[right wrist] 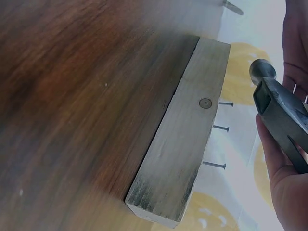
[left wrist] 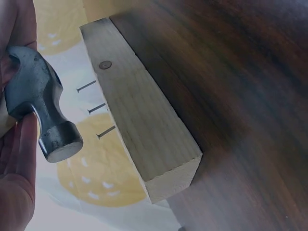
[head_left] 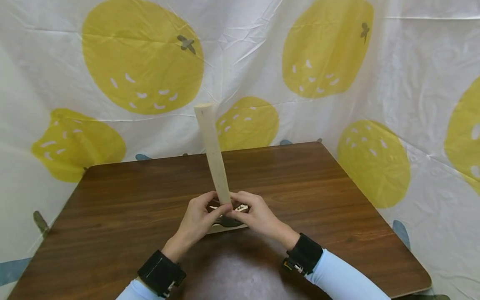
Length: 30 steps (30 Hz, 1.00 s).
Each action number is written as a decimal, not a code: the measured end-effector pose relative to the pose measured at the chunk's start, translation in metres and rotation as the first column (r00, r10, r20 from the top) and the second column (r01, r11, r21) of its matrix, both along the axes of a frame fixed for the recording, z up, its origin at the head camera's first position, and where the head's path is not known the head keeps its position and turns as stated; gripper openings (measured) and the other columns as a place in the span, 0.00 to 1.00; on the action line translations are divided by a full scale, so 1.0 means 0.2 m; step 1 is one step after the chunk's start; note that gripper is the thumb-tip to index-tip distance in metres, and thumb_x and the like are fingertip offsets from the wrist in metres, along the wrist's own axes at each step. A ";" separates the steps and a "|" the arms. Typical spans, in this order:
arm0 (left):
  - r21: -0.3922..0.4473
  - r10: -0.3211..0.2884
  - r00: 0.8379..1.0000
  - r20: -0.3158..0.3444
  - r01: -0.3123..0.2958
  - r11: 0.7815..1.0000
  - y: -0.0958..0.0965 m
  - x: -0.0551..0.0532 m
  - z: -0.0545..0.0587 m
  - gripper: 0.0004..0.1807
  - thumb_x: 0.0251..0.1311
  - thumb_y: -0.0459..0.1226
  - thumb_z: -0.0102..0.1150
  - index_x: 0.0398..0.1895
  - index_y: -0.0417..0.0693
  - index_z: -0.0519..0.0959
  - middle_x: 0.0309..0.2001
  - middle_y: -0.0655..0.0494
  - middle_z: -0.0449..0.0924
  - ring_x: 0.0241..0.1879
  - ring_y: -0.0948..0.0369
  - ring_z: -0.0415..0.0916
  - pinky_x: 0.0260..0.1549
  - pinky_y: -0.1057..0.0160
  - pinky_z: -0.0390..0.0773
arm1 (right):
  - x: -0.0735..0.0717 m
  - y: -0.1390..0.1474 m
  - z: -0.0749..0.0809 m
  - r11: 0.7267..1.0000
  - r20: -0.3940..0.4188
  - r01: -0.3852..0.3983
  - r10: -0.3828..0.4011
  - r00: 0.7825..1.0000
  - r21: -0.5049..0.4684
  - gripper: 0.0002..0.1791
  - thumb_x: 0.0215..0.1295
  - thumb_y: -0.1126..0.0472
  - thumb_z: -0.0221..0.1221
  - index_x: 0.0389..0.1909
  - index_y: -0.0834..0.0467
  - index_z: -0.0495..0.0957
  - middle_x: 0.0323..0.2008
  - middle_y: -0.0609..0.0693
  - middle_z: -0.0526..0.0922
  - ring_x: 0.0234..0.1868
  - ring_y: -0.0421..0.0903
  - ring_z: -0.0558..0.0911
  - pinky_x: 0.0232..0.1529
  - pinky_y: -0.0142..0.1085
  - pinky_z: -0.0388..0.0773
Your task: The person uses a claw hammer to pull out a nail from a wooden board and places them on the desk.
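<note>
A claw hammer [head_left: 214, 154] stands head-down between my hands, its pale wooden handle pointing up and tilting slightly left. Thumb and fingers of my left hand [head_left: 196, 214] pinch it where the handle meets the head. From the other side, my right hand [head_left: 258, 213] pinches the same spot, the two thumbs close together. The dark steel head [left wrist: 43, 101] hangs over a wooden block [left wrist: 139, 110] lying on the table. Three nails [right wrist: 220, 128] stick up from the block's top face, side by side. In the head view, my hands and the hammer head hide most of the block.
A brown wood-grain table [head_left: 142, 200] extends around the block on all sides. Behind and beside it hangs a white curtain [head_left: 243, 46] printed with yellow fruit. Black bands [head_left: 162, 273] with small cameras sit on both wrists, over light blue sleeves [head_left: 345, 277].
</note>
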<state>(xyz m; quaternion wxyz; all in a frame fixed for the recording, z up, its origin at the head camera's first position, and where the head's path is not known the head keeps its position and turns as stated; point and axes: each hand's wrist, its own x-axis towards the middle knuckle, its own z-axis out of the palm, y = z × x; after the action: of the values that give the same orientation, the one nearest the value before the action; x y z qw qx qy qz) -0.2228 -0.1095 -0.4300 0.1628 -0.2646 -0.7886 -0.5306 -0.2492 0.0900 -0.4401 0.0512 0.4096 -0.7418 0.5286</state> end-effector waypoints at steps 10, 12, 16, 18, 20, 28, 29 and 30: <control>0.028 -0.032 0.999 0.015 0.032 0.999 -0.01 0.00 -0.02 0.10 0.62 0.35 0.65 0.45 0.44 0.80 0.38 0.58 0.81 0.36 0.56 0.82 0.30 0.63 0.80 | -0.02 -0.01 0.02 0.995 0.058 -0.087 0.084 0.995 0.042 0.30 0.63 0.64 0.66 0.66 0.53 0.71 0.46 0.43 0.80 0.44 0.43 0.81 0.36 0.38 0.80; 0.023 -0.027 0.999 0.020 0.026 0.999 -0.02 0.01 -0.02 0.11 0.62 0.35 0.64 0.46 0.43 0.79 0.39 0.58 0.80 0.37 0.56 0.82 0.31 0.63 0.80 | -0.03 -0.01 0.02 0.995 0.070 -0.085 0.081 0.994 0.055 0.30 0.63 0.63 0.66 0.66 0.53 0.70 0.44 0.45 0.80 0.44 0.44 0.81 0.37 0.39 0.80; -0.012 0.022 1.000 0.022 -0.022 1.000 -0.04 0.01 -0.01 0.11 0.63 0.35 0.65 0.46 0.43 0.78 0.40 0.59 0.79 0.39 0.58 0.81 0.34 0.63 0.80 | -0.04 0.02 0.03 0.995 0.068 -0.032 0.026 0.997 0.097 0.32 0.60 0.60 0.69 0.65 0.54 0.69 0.42 0.47 0.79 0.44 0.47 0.80 0.41 0.41 0.79; -0.035 0.049 0.999 0.015 -0.048 0.998 -0.06 0.01 -0.01 0.10 0.63 0.34 0.65 0.46 0.43 0.78 0.39 0.59 0.79 0.40 0.57 0.80 0.35 0.62 0.80 | -0.05 0.05 0.03 0.991 0.062 0.005 -0.013 0.998 0.130 0.34 0.58 0.58 0.71 0.65 0.54 0.69 0.42 0.47 0.78 0.45 0.47 0.80 0.44 0.42 0.78; -0.053 0.066 0.998 0.012 -0.065 0.996 -0.08 0.01 -0.01 0.10 0.63 0.34 0.64 0.45 0.42 0.77 0.39 0.59 0.78 0.40 0.57 0.80 0.36 0.61 0.80 | -0.06 0.09 0.03 0.987 0.055 0.033 -0.042 0.998 0.159 0.37 0.56 0.57 0.73 0.66 0.53 0.68 0.43 0.45 0.77 0.47 0.48 0.79 0.46 0.42 0.76; -0.091 0.121 0.993 -0.006 -0.121 0.989 -0.17 0.02 -0.01 0.09 0.64 0.34 0.63 0.45 0.41 0.77 0.37 0.59 0.77 0.38 0.57 0.81 0.34 0.65 0.79 | -0.10 0.23 0.03 0.957 -0.034 0.112 -0.107 0.994 0.266 0.41 0.52 0.50 0.74 0.66 0.49 0.68 0.49 0.41 0.74 0.53 0.50 0.76 0.52 0.38 0.72; -0.095 0.127 0.992 -0.012 -0.127 0.987 -0.17 0.02 -0.02 0.09 0.64 0.33 0.63 0.44 0.41 0.77 0.37 0.58 0.77 0.37 0.57 0.81 0.33 0.65 0.79 | -0.11 0.24 0.03 0.949 -0.065 0.127 -0.112 0.992 0.288 0.39 0.53 0.51 0.74 0.65 0.50 0.69 0.50 0.41 0.74 0.53 0.50 0.77 0.52 0.36 0.72; -0.101 0.133 0.991 -0.017 -0.134 0.986 -0.18 0.02 -0.02 0.09 0.64 0.33 0.63 0.44 0.41 0.77 0.37 0.58 0.77 0.37 0.56 0.81 0.32 0.66 0.79 | -0.11 0.26 0.02 0.942 -0.102 0.141 -0.115 0.988 0.306 0.37 0.54 0.52 0.74 0.64 0.52 0.70 0.50 0.41 0.74 0.52 0.50 0.77 0.51 0.35 0.72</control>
<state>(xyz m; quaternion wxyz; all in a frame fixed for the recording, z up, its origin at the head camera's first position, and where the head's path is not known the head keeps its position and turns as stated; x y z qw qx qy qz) -0.2179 -0.1459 -0.4336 0.1884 -0.2220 -0.8297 -0.4763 -0.2709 0.1418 -0.4357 0.0508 0.3850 -0.8382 0.3828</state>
